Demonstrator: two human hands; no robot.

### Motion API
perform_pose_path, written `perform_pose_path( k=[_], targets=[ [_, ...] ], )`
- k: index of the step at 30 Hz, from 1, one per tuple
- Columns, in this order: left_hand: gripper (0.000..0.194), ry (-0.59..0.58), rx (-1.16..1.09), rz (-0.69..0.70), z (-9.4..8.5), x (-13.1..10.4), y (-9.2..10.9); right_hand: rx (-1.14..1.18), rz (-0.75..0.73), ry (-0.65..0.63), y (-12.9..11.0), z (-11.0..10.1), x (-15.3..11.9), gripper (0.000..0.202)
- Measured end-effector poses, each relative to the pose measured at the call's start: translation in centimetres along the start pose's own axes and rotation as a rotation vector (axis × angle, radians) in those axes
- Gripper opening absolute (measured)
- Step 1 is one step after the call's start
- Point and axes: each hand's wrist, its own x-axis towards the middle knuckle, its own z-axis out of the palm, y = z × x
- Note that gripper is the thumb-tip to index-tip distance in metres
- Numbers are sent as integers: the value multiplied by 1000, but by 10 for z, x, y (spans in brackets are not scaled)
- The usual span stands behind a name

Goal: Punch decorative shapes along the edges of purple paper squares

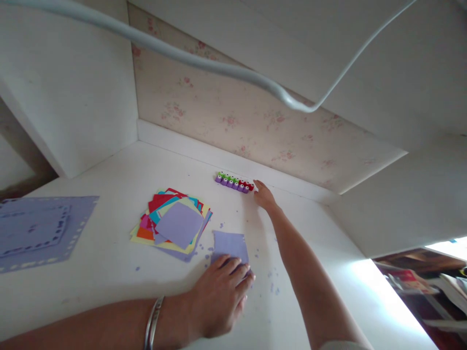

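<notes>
My left hand [222, 294], with a silver bangle at its wrist, lies flat with fingers spread over the lower part of a small purple paper [229, 243]. My right hand [264, 195] reaches to the back of the white desk, its fingertips beside the right end of a double row of small punches [233, 182] in purple, green and red. Whether those fingertips touch the row is hard to tell. Left of the purple paper, a loose pile of colored paper squares [180, 224] has a purple sheet on top.
Larger purple sheets [82, 228] with punched edges lie at the far left. Small purple paper bits are scattered around the middle. A white cable [237, 72] crosses the upper view. A shelf with books [412, 282] stands at the lower right.
</notes>
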Motion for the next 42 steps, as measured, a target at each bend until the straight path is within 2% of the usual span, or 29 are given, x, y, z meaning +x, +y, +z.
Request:
perform_pose_path(
  k=[6, 12, 17, 21, 26, 31, 35, 37, 39, 42],
  targets=[
    [43, -8, -19, -16, -2, 2, 0, -49, -30, -24, 9, 2, 4, 50],
    [42, -8, -27, -25, -1, 2, 1, -68, -72, -66, 8, 1, 5, 51],
    [42, 6, -35, -45, 0, 2, 3, -79, -36, -62, 6, -7, 2, 32],
    [45, 11, -45, -61, 1, 2, 3, -56, -49, -96, 7, -16, -11, 22],
    [49, 18, -39, -82, 5, 2, 0, 49, -85, -129, 6, -27, -53, 19],
    [36, 48, -1, -46, 9, 5, 1, 202, -60, -131, -4, -33, -122, 23],
    [27, 117, -41, -80, -3, 13, -1, 536, -61, -77, -13, -31, -175, 24],
    [24, 127, -27, -107, -11, 18, -7, 615, -74, -87, -16, -29, -193, 25],
    [29, 124, 15, -154, -17, 22, -16, 598, -104, -98, -18, -28, -203, 25],
    [52, 124, 76, -230, -17, 26, -31, 526, -139, -91, -18, -28, -207, 26]
  ],
)
